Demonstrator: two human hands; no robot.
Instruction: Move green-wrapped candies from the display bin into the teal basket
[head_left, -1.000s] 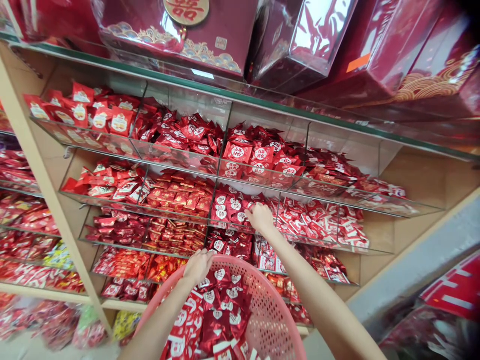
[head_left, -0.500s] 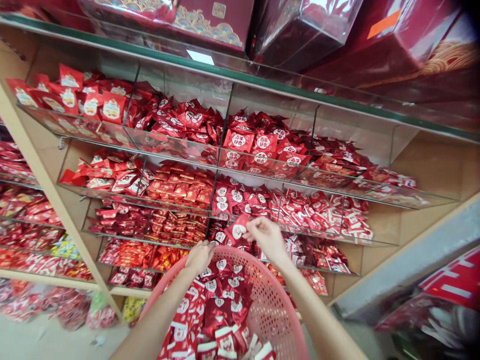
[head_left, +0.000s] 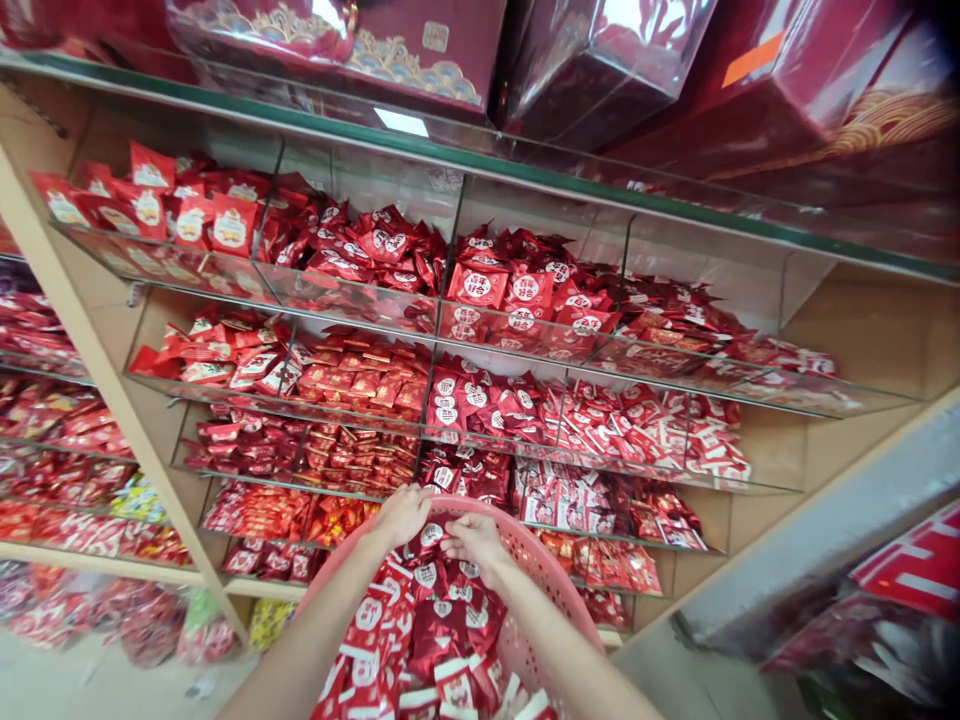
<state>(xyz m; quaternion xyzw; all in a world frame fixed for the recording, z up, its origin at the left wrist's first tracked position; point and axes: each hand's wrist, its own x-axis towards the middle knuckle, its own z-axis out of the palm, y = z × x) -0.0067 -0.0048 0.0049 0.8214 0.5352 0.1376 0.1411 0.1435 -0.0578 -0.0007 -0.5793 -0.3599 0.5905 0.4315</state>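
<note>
My left hand is closed over the far rim of a pink perforated plastic basket. Inside lie many small red candy packets, some with white round labels, others with white ends. Just inside the far rim, my right hand has its fingers pinched at the edge of a dark red packet with a white label. That packet sits low over the heap, touching or nearly touching it. Past the rim, a shelf compartment holds similar dark red packets.
Tiered shelves with glass fronts hold several kinds of red packets in divided compartments. Large maroon gift boxes stand on the glass shelf above. Plastic bags of goods lie on the floor at left. A wooden upright separates the shelf units.
My right hand has moved down and left from in front of the shelves into the basket, bringing the dark red packet along. My left hand stays on the rim.
</note>
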